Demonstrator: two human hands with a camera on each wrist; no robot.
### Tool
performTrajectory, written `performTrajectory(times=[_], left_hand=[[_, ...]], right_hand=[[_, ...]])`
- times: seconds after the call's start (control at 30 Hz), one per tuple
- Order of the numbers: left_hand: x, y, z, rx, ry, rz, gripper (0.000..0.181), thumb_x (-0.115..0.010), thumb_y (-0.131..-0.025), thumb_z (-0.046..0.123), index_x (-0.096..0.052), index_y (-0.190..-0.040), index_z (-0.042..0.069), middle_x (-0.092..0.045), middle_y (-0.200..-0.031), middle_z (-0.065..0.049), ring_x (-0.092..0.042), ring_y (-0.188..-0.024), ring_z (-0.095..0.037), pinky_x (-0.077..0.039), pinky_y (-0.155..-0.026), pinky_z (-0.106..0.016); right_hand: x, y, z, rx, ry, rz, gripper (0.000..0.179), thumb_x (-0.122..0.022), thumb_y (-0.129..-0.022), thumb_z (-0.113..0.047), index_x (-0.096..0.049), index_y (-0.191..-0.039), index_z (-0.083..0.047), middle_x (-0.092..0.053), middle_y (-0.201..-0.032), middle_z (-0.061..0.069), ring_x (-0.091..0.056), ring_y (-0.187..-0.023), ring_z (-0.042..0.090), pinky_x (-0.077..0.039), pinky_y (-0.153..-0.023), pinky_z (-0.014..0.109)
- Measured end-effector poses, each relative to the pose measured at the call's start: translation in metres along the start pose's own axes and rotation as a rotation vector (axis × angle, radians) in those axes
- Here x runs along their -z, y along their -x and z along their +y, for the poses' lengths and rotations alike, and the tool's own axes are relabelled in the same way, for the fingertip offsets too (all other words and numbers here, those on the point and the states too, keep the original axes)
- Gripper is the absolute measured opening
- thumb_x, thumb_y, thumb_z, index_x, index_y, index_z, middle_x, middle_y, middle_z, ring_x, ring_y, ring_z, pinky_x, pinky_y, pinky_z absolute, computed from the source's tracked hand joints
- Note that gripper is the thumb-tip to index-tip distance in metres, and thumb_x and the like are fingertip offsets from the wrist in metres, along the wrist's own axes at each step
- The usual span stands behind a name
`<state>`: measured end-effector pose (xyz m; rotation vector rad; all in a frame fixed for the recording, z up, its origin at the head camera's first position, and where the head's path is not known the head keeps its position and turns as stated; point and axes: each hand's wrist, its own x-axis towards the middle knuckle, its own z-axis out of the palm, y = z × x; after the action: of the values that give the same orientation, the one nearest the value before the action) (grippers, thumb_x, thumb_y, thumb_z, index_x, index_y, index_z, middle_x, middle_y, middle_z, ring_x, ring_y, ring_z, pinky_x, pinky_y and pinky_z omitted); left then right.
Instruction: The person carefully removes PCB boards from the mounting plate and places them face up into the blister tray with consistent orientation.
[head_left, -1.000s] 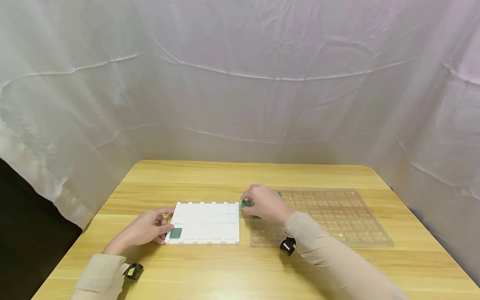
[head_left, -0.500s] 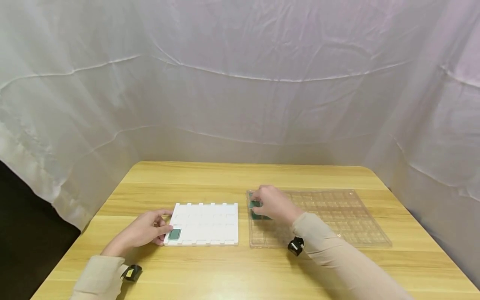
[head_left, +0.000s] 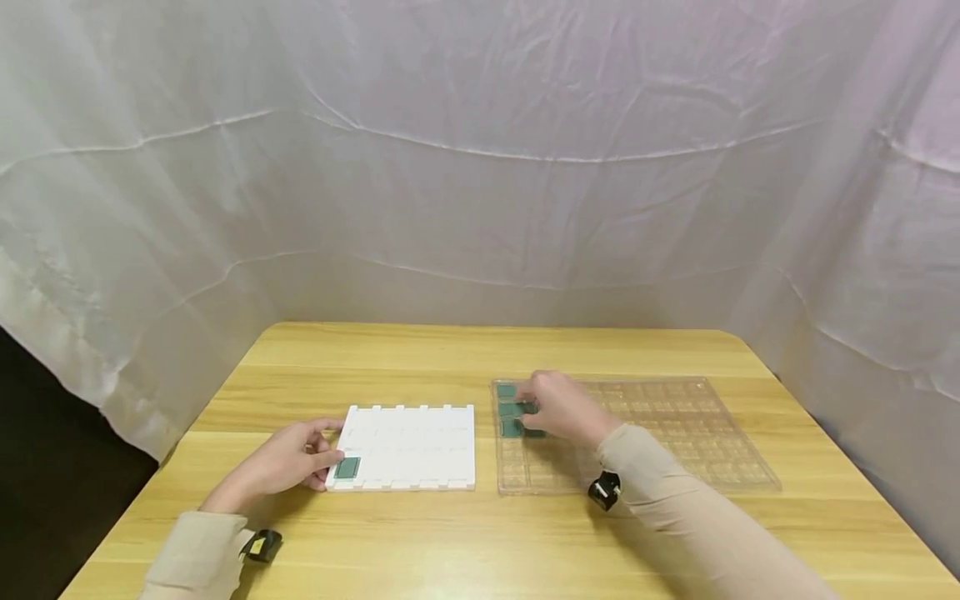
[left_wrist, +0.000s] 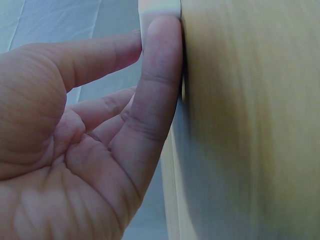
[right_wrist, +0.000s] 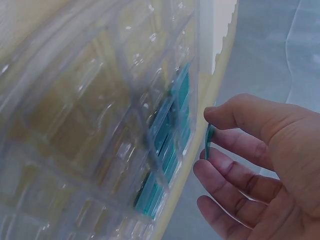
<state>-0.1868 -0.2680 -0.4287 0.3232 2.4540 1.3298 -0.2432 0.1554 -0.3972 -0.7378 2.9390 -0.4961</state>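
A white tray (head_left: 408,446) with notched edges lies left of the table's middle, one green chip (head_left: 348,467) in its near left corner. My left hand (head_left: 288,457) holds the tray's left edge, thumb at the upper face and a finger against the side, as the left wrist view shows. To the right lies a clear plastic tray (head_left: 645,433) with many compartments and several green chips (head_left: 511,427) at its left end. Above these is my right hand (head_left: 562,408). In the right wrist view it pinches a thin green chip (right_wrist: 208,142), seen edge-on, between thumb and fingers.
Both trays rest on a wooden table (head_left: 450,542), with a narrow strip of wood between them. A pale curtain (head_left: 480,208) hangs behind and at the sides. A dark area (head_left: 60,417) shows beyond it at the left.
My right hand has moved right, from the gap between the trays to over the clear tray, uncovering more green chips there. My left hand stays on the white tray.
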Motion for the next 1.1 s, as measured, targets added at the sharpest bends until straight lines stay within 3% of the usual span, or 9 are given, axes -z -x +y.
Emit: performTrajectory(times=[0.37, 0.6, 0.97, 1.1], left_hand=[[0.000, -0.001, 0.002, 0.007, -0.029, 0.011, 0.060, -0.069, -0.102, 0.001, -0.044, -0.154, -0.013, -0.061, -0.091, -0.013, -0.066, -0.069, -0.022, -0.067, -0.060, -0.032], [0.001, 0.000, 0.001, 0.000, -0.035, 0.008, 0.060, -0.068, -0.102, 0.001, -0.043, -0.155, -0.014, -0.061, -0.091, -0.013, -0.065, -0.070, -0.021, -0.067, -0.061, -0.031], [0.000, 0.001, 0.001, 0.001, -0.028, 0.001, 0.060, -0.068, -0.102, 0.001, -0.043, -0.154, -0.014, -0.061, -0.092, -0.013, -0.066, -0.071, -0.022, -0.067, -0.062, -0.032], [0.000, 0.001, 0.001, 0.004, -0.033, 0.002, 0.060, -0.068, -0.102, 0.002, -0.043, -0.154, -0.014, -0.061, -0.092, -0.013, -0.065, -0.070, -0.020, -0.067, -0.061, -0.031]], right_hand=[[0.005, 0.007, 0.014, -0.032, 0.023, 0.001, 0.029, -0.085, -0.088, -0.012, -0.082, -0.116, -0.008, -0.080, -0.112, 0.008, -0.070, -0.091, 0.015, -0.066, -0.081, 0.038], [0.003, 0.010, 0.019, -0.051, 0.023, 0.003, 0.028, -0.088, -0.088, -0.012, -0.083, -0.115, -0.008, -0.081, -0.108, 0.006, -0.060, -0.078, 0.011, -0.056, -0.068, 0.029], [0.004, 0.020, 0.020, -0.056, 0.052, -0.047, 0.023, -0.086, -0.087, -0.011, -0.082, -0.109, -0.010, -0.081, -0.110, 0.006, -0.060, -0.081, 0.012, -0.056, -0.072, 0.033], [0.003, 0.023, 0.023, -0.047, 0.049, -0.047, 0.022, -0.086, -0.086, -0.010, -0.082, -0.108, -0.012, -0.081, -0.108, 0.004, -0.062, -0.082, 0.011, -0.062, -0.077, 0.036]])
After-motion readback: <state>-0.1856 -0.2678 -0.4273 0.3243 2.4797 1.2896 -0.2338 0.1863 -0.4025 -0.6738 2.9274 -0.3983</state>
